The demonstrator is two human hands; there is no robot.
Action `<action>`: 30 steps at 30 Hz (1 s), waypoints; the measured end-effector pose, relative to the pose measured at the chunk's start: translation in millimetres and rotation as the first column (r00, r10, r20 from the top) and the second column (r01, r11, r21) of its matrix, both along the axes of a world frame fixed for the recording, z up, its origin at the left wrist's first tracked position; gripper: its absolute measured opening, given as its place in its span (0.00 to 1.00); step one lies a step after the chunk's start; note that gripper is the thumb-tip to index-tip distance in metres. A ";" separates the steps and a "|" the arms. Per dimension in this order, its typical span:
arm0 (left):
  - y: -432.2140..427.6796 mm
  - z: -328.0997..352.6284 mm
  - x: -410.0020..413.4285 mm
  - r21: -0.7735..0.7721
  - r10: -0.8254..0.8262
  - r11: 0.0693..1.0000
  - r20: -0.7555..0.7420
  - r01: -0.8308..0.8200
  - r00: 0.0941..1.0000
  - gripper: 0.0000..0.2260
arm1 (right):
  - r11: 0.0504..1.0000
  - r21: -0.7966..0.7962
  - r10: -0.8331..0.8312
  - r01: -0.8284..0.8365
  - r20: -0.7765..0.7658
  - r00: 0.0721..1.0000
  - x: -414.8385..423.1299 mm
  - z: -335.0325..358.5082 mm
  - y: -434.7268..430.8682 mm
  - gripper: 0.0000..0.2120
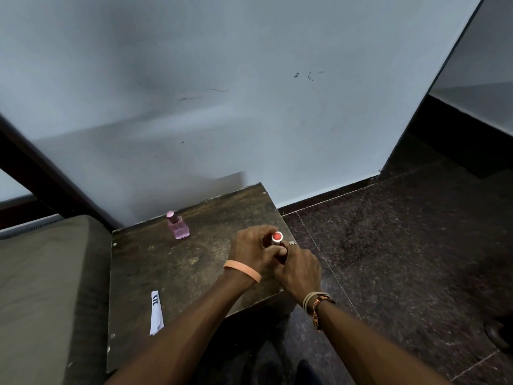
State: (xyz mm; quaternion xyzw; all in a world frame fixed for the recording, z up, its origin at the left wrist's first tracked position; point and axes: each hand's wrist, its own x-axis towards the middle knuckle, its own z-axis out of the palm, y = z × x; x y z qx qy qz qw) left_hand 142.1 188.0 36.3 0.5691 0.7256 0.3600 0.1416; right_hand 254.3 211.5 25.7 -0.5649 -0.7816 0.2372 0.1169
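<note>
A small tube with a round red end (277,237), like a lipstick, is held upright between both hands over the right edge of a dark wooden table (177,273). My left hand (251,247) grips its upper part with curled fingers. My right hand (298,266), wearing a ring, grips the lower dark part. Most of the tube's body is hidden by the fingers. A pink nail-polish bottle (177,226) stands upright at the table's far side, left of my hands.
A white folded strip with dark lettering (156,312) lies near the table's front left. A grey cushion (50,287) sits against the table's left side. A pale wall stands behind, and dark speckled floor (402,245) spreads to the right.
</note>
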 end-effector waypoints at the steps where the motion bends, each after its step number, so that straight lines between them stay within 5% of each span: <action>1: -0.2 -0.7 1.6 -0.016 -0.039 0.999 -0.016 0.039 0.999 0.23 | 1.000 -0.001 -0.001 0.001 -0.003 1.000 -0.3 -0.7 0.0 0.10; 30: 1.3 -3.1 -2.2 -0.029 0.030 0.999 0.005 -0.030 1.000 0.14 | 1.000 -0.011 -0.022 0.022 0.014 1.000 -0.8 1.5 -1.1 0.12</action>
